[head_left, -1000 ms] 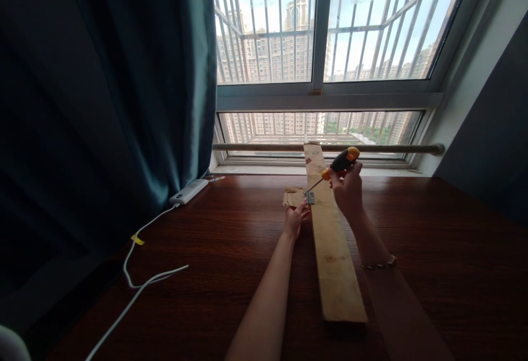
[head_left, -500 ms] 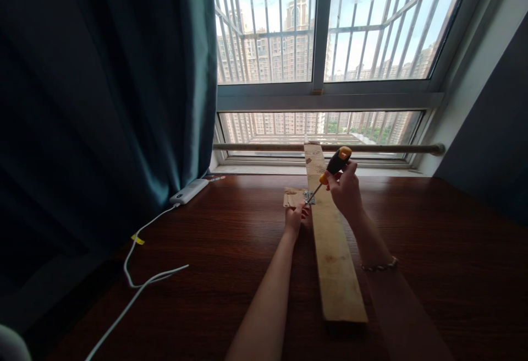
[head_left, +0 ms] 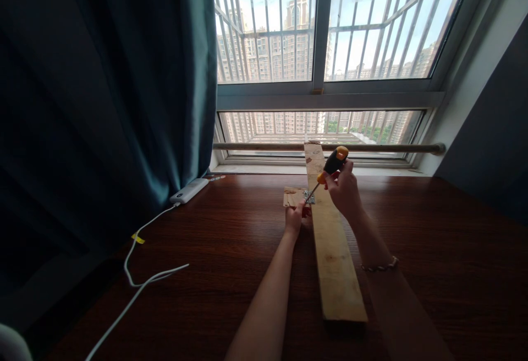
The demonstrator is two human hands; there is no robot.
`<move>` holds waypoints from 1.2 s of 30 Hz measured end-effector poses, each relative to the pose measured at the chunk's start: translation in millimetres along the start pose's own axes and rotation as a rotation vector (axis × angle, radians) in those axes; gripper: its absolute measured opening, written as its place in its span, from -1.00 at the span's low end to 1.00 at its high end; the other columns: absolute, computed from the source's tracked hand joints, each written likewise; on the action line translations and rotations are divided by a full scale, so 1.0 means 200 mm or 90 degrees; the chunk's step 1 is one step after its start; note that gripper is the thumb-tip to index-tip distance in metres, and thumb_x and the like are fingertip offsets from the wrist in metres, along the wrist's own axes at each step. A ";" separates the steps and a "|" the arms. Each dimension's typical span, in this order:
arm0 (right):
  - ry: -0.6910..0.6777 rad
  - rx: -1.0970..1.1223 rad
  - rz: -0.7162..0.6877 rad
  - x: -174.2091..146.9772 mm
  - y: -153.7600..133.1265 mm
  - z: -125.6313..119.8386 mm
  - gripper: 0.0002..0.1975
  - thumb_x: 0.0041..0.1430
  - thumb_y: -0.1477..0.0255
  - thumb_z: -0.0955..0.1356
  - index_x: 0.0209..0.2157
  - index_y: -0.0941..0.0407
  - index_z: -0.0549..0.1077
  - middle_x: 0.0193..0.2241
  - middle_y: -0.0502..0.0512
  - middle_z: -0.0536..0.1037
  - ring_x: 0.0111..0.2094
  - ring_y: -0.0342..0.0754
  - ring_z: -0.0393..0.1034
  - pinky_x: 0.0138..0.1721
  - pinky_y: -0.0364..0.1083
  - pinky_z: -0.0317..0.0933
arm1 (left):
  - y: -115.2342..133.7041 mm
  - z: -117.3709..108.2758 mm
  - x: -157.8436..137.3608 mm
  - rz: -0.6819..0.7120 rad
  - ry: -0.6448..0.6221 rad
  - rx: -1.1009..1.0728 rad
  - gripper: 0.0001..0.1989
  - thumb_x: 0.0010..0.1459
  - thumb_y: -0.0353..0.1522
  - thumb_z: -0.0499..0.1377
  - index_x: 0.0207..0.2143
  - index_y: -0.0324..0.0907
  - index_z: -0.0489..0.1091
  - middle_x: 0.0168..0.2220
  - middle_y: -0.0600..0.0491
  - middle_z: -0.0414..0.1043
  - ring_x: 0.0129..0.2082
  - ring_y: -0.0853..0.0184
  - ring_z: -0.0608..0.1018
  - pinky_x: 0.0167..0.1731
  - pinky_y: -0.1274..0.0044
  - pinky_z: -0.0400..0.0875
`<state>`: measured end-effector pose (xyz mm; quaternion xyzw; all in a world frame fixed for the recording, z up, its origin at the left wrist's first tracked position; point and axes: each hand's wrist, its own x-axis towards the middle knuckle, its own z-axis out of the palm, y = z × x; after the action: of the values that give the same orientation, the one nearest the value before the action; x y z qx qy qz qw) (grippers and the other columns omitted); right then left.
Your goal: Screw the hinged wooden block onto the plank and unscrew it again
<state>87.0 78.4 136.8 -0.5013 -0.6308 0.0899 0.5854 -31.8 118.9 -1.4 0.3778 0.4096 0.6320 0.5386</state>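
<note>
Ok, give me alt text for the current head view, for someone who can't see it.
The right hand holds a black and orange screwdriver slanting down to a silver metal hinge, the left hand close by the tip. The hinge spans a small wooden block and a long pale wooden plank on a dark brown table before a window.

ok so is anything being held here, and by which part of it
The right hand holds the screwdriver by the lower part of its handle. The left hand is by the hinge; whether it grips anything cannot be told.
</note>
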 end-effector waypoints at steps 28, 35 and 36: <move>0.029 0.106 0.039 0.02 0.01 -0.01 -0.57 -0.10 0.37 0.32 -0.19 0.07 0.06 -0.34 0.08 0.47 -0.56 -0.07 0.36 -0.59 -0.07 0.26 | 0.00 0.00 0.00 -0.003 0.004 0.006 -0.76 -0.07 -0.22 0.19 -0.57 -0.24 0.42 -0.62 -0.05 0.42 -0.65 0.28 0.42 -0.54 0.44 0.34; 0.063 0.039 0.002 0.01 -0.02 -0.03 -0.49 -0.19 0.24 0.42 -0.18 0.09 0.23 -0.35 0.06 0.44 -0.60 -0.11 0.31 -0.56 -0.08 0.26 | 0.00 0.00 0.00 0.004 0.007 0.014 -0.73 -0.09 -0.20 0.20 -0.52 -0.26 0.44 -0.59 -0.06 0.44 -0.63 0.27 0.45 -0.59 0.47 0.32; 0.078 0.028 -0.004 0.01 -0.02 -0.04 -0.50 -0.21 0.24 0.43 -0.21 0.09 0.27 -0.34 0.06 0.43 -0.61 -0.14 0.30 -0.57 -0.09 0.26 | 0.00 0.00 0.00 0.006 0.006 0.015 -0.73 -0.09 -0.19 0.20 -0.51 -0.26 0.44 -0.58 -0.07 0.45 -0.62 0.27 0.46 -0.58 0.47 0.32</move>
<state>91.7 74.9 143.1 -0.4909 -0.5931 0.0706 0.6342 -31.6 119.0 -2.0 0.3829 0.4180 0.6312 0.5293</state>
